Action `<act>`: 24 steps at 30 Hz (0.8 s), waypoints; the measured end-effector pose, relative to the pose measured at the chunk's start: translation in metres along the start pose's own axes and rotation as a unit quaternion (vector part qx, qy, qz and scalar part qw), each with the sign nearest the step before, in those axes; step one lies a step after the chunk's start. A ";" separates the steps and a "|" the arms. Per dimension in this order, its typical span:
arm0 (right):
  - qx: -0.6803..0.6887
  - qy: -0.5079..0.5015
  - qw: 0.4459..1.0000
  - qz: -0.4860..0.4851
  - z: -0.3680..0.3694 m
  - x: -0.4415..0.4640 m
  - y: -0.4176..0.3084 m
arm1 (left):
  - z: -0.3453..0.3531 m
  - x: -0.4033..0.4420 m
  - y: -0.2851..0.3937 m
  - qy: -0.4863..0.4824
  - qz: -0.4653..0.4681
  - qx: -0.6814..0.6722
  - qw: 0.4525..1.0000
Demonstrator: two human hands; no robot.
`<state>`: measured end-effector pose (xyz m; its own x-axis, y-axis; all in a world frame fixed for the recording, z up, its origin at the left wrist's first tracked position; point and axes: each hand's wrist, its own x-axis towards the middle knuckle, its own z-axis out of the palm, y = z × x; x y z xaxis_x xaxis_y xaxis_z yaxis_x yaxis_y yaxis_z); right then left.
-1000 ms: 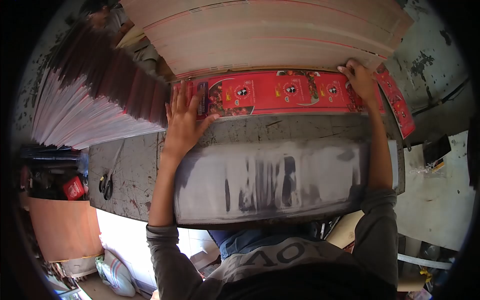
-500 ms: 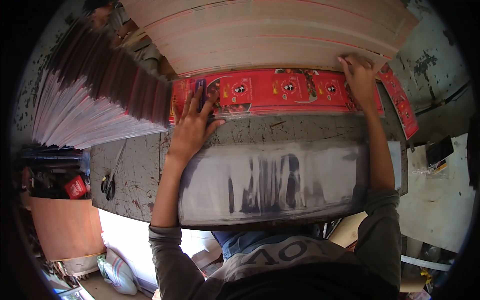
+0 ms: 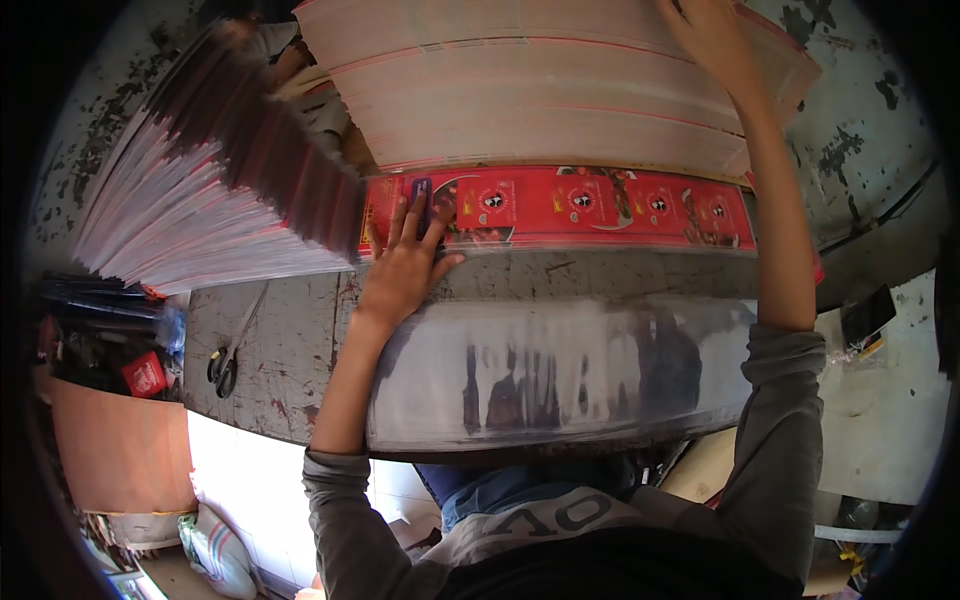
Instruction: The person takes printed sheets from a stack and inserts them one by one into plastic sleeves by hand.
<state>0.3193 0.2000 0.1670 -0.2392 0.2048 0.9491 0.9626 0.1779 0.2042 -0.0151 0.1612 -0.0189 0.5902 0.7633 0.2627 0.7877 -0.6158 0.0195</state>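
Observation:
My left hand (image 3: 397, 278) lies flat with its fingers spread on the left end of a long red printed sheet (image 3: 545, 207). The sheet shows food pictures and round logos. Beyond it rises a big stack of pale-edged sheets (image 3: 530, 95) with thin red lines between the layers. Over the far right part of this stack reaches my right hand (image 3: 705, 30), partly cut off by the top of the view. Its fingertips are out of sight, so whether it grips a sheet is unclear. Nearer my body, a pile of clear, glossy plastic sheets (image 3: 560, 370) rests on the table.
A fanned stack of plastic-covered sheets (image 3: 210, 190) stands at left. Scissors (image 3: 225, 365) lie on the scratched table (image 3: 280, 340). Part of another person (image 3: 325, 105) shows behind the stacks. A white sack (image 3: 218, 545) is on the floor, and a dark flat object (image 3: 868, 318) lies at right.
My right hand has moved up and away from the red sheet's right end, to the far part of the big stack. My left hand stays on the red sheet. The view has shifted slightly.

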 end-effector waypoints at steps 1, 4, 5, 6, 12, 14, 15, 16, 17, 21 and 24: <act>0.000 0.002 1.000 0.001 -0.002 0.000 0.001 | 0.000 0.000 0.000 -0.008 -0.002 0.015 1.000; 0.042 -0.132 0.990 0.027 -0.009 -0.001 0.001 | 0.000 -0.001 0.000 -0.003 -0.001 0.008 1.000; 0.037 -0.124 0.991 0.031 -0.008 0.000 0.000 | 0.001 0.000 0.000 -0.002 -0.003 0.007 1.000; 0.032 -0.116 0.992 0.036 -0.009 0.000 -0.001 | 0.001 0.000 -0.001 -0.001 0.000 0.008 1.000; -0.065 -0.087 0.994 -0.002 -0.011 0.001 -0.010 | 0.003 0.000 0.000 0.003 0.003 0.007 1.000; -0.067 -0.083 0.994 -0.022 -0.017 0.004 -0.014 | 0.002 -0.001 0.000 0.000 0.001 0.012 1.000; -0.070 -0.082 0.993 -0.041 -0.020 0.005 -0.015 | 0.003 -0.001 0.000 0.003 0.002 0.011 1.000; -0.072 -0.079 0.993 -0.041 -0.020 0.003 -0.014 | 0.003 -0.001 -0.001 0.006 0.004 0.011 1.000; -0.081 -0.090 0.992 -0.041 -0.019 0.000 -0.011 | 0.003 -0.001 0.000 0.009 0.005 0.012 1.000; -0.115 -0.136 0.983 -0.044 -0.041 -0.006 -0.016 | 0.007 0.000 -0.002 0.010 0.010 0.009 1.000; -0.103 -0.106 0.986 -0.071 -0.069 -0.031 -0.029 | 0.003 0.003 -0.009 0.072 0.073 -0.019 0.994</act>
<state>0.3073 0.1221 0.1481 -0.3740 0.3921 0.8404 0.9175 0.0243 0.3969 -0.0200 0.1699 -0.0213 0.6648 0.6302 0.4012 0.6859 -0.7277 0.0064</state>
